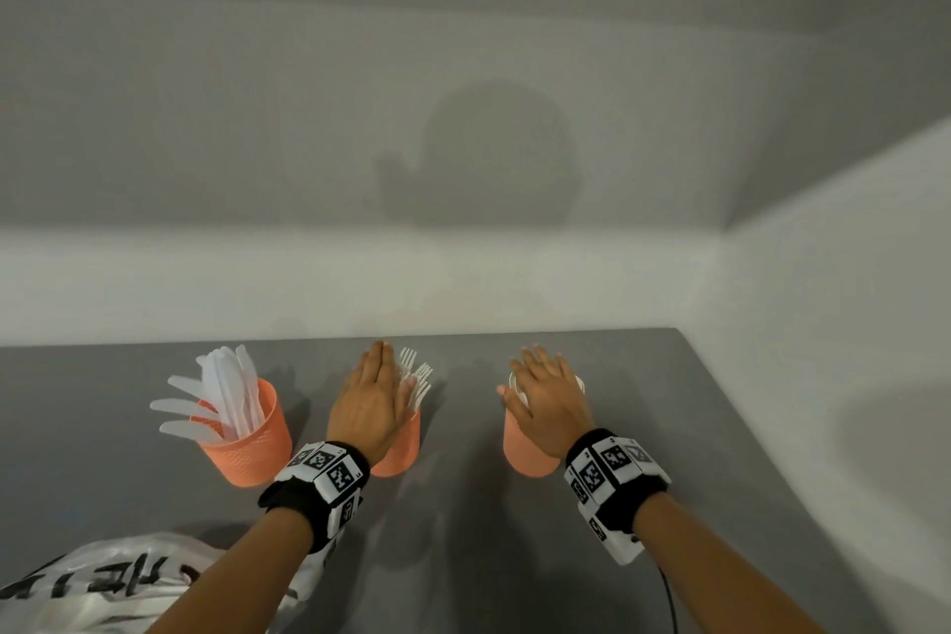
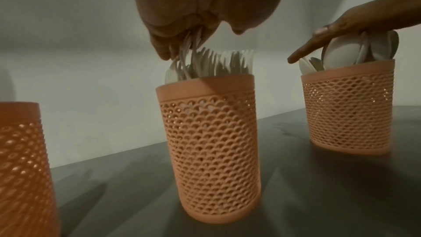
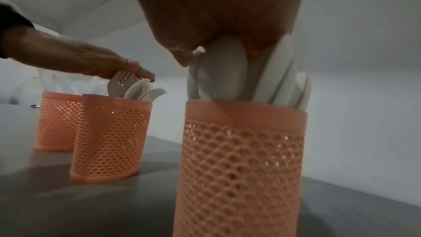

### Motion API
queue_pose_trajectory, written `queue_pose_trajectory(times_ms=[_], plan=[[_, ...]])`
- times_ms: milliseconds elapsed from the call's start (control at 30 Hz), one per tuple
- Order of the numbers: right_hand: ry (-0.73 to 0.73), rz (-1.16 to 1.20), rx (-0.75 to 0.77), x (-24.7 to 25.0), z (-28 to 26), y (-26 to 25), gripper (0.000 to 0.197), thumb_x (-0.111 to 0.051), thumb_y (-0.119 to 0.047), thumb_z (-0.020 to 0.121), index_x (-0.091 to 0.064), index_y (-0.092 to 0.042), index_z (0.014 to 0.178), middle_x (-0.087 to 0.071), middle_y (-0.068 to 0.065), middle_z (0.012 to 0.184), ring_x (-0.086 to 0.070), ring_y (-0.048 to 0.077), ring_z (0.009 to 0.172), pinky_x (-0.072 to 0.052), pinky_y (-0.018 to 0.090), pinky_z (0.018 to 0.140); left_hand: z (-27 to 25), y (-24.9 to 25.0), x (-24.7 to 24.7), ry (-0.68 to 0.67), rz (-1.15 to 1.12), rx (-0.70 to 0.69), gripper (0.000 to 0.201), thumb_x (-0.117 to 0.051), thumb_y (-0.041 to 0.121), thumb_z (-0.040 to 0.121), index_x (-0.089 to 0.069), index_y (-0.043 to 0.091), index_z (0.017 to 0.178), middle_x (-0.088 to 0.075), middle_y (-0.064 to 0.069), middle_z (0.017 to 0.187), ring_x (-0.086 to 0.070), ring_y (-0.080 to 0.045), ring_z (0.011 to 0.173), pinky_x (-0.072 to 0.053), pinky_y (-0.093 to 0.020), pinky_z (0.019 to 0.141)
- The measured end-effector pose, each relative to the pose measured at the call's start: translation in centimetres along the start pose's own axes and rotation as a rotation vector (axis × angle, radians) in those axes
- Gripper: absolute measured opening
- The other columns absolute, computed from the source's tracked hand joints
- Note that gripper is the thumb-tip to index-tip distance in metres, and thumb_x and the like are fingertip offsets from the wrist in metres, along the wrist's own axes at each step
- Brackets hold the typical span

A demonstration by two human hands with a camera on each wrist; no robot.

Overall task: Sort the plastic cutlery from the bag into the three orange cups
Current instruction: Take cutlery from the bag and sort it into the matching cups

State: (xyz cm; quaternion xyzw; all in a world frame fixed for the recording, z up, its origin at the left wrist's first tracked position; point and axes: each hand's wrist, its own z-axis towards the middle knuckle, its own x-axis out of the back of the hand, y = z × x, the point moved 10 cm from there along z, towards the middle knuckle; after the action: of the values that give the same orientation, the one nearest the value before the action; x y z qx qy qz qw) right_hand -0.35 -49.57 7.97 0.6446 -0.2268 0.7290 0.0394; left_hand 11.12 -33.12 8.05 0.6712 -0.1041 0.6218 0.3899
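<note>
Three orange mesh cups stand in a row on the grey table (image 1: 643,427). The left cup (image 1: 247,453) holds white knives (image 1: 216,396). Over the middle cup (image 1: 401,448) my left hand (image 1: 375,396) lies flat, its fingers touching the tops of the white forks (image 1: 419,376). In the left wrist view the forks (image 2: 218,64) bunch under the fingertips (image 2: 164,49). My right hand (image 1: 545,391) rests flat on the white spoons (image 3: 225,73) in the right cup (image 1: 527,448), palm down with fingers straight. Neither hand holds anything.
A white plastic bag (image 1: 103,582) with black lettering lies at the table's near left, partly under my left forearm. A white wall runs just behind the cups, and another closes the right side. A black cable (image 1: 669,602) hangs by my right forearm.
</note>
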Motion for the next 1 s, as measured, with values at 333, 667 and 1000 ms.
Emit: queue_pose_trajectory(times_ms=[333, 667, 1000], plan=[[-0.012, -0.074, -0.005, 1.6, 0.1, -2.6, 0.091, 0.006, -0.061, 0.072, -0.025, -0.020, 0.147, -0.010, 0.014, 0.158, -0.004, 0.024, 0.147, 0.007, 0.048, 0.116, -0.5, 0.5, 1.4, -0.054, -0.023, 0.067, 0.090, -0.015, 0.072, 0.080, 0.010, 0.018, 0.147, 0.010, -0.005, 0.158, 0.008, -0.023, 0.146, 0.001, -0.047, 0.117], [-0.067, 0.727, 0.321, 1.0, -2.9, -22.1, 0.017, -0.058, -0.006, 0.085, -0.070, -0.005, 0.098, -0.072, 0.013, 0.088, -0.057, -0.002, 0.062, -0.044, 0.008, 0.067, -7.0, -5.8, 12.3, 0.336, -0.451, 0.101, 0.042, -0.051, 0.012, 0.091, -0.040, 0.000, 0.130, -0.052, -0.017, 0.126, -0.048, -0.027, 0.119, -0.035, -0.031, 0.099], [-0.473, 0.390, 0.405, -11.9, -8.3, -34.2, 0.027, -0.052, -0.015, 0.091, -0.064, 0.003, 0.109, -0.065, 0.020, 0.113, -0.059, 0.033, 0.107, -0.045, 0.034, 0.092, -17.6, -17.6, 15.1, 0.470, -0.432, 0.295, 0.011, -0.054, 0.025, 0.074, -0.053, 0.015, 0.071, -0.059, -0.004, 0.082, -0.056, -0.023, 0.082, -0.042, -0.031, 0.076]])
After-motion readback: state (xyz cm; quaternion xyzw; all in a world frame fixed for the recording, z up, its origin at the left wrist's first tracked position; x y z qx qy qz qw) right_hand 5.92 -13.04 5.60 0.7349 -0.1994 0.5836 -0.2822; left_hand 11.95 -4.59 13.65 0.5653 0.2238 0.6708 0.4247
